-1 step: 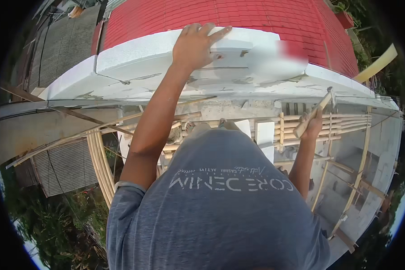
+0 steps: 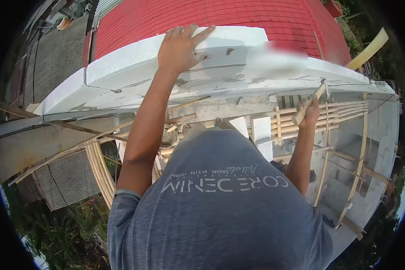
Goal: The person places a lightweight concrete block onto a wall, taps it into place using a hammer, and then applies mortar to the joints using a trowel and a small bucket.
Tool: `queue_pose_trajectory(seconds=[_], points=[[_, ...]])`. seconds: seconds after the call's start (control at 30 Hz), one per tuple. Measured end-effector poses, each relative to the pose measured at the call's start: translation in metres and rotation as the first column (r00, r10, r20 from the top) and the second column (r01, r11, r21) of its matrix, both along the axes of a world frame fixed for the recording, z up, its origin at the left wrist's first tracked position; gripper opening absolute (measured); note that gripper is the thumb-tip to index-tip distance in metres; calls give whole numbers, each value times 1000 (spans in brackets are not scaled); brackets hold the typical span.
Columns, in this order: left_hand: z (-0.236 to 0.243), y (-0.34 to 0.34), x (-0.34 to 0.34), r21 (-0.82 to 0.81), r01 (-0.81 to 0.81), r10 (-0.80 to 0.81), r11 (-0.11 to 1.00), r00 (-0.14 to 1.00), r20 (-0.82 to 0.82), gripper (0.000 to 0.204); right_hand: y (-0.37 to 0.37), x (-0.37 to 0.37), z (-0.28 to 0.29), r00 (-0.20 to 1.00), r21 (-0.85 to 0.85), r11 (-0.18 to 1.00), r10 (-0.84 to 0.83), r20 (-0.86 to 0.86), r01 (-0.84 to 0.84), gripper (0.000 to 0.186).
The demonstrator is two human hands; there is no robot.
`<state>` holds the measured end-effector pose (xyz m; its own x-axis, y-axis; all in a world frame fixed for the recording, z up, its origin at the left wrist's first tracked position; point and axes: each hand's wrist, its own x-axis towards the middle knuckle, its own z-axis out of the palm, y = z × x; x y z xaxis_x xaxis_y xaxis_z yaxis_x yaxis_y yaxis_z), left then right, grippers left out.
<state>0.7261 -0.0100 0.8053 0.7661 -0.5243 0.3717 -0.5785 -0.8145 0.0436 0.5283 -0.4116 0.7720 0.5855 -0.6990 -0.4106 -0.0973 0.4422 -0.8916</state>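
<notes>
Resting spread on a white block (image 2: pixel 126 60) running left-to-right, the left hand (image 2: pixel 177 53) lies farther; the right hand (image 2: pixel 310 113), nearer, grips a hammer (image 2: pixel 319 92).

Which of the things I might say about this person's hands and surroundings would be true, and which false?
1. The left hand rests on a white block. True.
2. The right hand is empty. False: it grips a wooden-handled tool.
3. A red roof shows beyond the white block. True.
4. The person's shirt is bright orange. False: it is grey-blue with pale lettering.
5. A yellow strip is in the left hand. False: it juts up at the far right, away from that hand.
</notes>
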Motion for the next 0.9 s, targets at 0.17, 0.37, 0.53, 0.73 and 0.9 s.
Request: queue_pose_trajectory(seconds=[0.17,0.37,0.53,0.73,0.9], points=[[4,-17,4,12,67,-68,998,997,28,85,1,29,-30,981,229,954,179,75,-191,27],[0,-11,0,9,51,-51,999,997,60,85,35,35,-10,634,240,645,762,-132,-726,30],[7,-16,-1,34,54,-55,998,998,28,85,27,48,-29,826,266,800,563,-27,-537,27],[2,-9,1,32,32,-34,999,997,63,83,49,37,-10,623,252,632,772,-127,-732,31],[-6,-10,4,-72,73,-70,995,997,38,82,81,-15,-55,882,-206,869,396,-254,-450,29]])
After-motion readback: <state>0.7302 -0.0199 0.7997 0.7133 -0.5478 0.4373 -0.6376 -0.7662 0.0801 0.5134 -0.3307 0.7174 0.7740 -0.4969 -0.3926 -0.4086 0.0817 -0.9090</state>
